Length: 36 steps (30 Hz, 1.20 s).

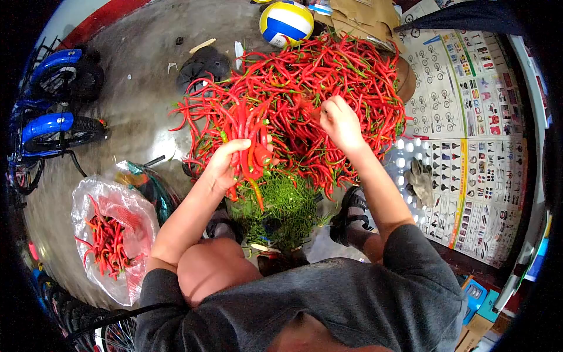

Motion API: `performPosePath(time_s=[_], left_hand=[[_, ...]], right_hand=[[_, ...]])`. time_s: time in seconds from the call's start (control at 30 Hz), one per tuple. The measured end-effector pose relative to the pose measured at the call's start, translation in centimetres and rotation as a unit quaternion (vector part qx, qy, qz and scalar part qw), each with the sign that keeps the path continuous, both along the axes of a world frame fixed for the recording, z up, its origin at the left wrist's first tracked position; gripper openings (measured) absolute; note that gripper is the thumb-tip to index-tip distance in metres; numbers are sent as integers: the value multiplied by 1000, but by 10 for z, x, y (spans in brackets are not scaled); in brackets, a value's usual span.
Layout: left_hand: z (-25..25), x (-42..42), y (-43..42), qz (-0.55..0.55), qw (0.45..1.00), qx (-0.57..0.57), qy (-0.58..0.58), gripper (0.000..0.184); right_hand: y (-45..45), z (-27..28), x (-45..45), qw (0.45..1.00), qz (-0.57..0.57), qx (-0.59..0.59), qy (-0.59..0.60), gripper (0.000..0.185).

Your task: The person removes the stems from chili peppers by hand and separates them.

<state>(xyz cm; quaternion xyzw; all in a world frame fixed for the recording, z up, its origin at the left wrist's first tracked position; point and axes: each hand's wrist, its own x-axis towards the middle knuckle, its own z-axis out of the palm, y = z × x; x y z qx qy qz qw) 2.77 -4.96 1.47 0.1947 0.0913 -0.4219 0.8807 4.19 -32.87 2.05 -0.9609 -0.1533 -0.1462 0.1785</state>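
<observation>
A bunch of long red chili peppers is gripped in my left hand, its thumb pressed across them. An orange-tipped one hangs below the fingers. My right hand is held over the large heap of red chili peppers, its fingers pinched together. Whatever is between those fingertips is too blurred to make out. Below my hands, between my feet, lies a pile of green chili stems.
To the left, a clear plastic bag contains more red chilies. Behind the heap sits a volleyball beside cardboard. Small bicycles with blue fenders stand far left. A printed parts poster and a grey glove are at right.
</observation>
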Motion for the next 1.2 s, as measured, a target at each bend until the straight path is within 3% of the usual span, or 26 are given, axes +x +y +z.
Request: performPosePath(time_s=[0.1,0.27,0.43,0.5,0.57,0.77,0.83,0.87,0.9,0.97,1.0,1.03,1.1,1.13,1.17,1.2], left_hand=[[-2,-3,-4,-20,1000,-9,1,49],[6,-14,-9,-119,990,-72,3,51],[7,-25,-16,-118,984,-132,-2,53],[10,-23,-19,-107,987,-115,-26,53],[16,-19,-16,-126,989,22,-69,57],[44,-15,-6,-154,974,91,-141,58],[52,-10,0,-230,948,90,-199,53],[59,-9,4,-279,939,93,-181,52],[68,-14,5,-239,942,123,-200,50],[70,-13,18,-301,900,163,-271,46],[73,-11,26,-353,877,174,-276,41],[99,-7,30,-350,854,208,-322,39],[107,-4,51,-345,835,263,-339,41],[111,4,69,-371,810,291,-349,42],[121,2,90,-315,796,370,-362,46],[132,0,113,-258,792,418,-363,49]], right_hand=[[23,20,-23,997,39,54,-49,19],[62,38,-43,956,115,270,8,16],[76,39,-47,929,66,357,70,14],[76,42,-46,921,43,377,89,13],[73,45,-43,936,61,336,87,12],[62,45,-46,905,47,365,216,10],[63,48,-43,781,91,481,387,12],[63,59,-45,758,114,482,424,18],[64,70,-44,758,115,483,422,18],[66,83,-44,650,186,477,561,23],[68,84,-45,633,197,439,606,26],[73,72,-50,653,241,429,575,24],[80,52,-45,746,364,278,483,24],[87,74,-45,740,273,281,546,24],[89,69,-41,768,309,293,479,24],[87,62,-39,813,270,271,439,24]])
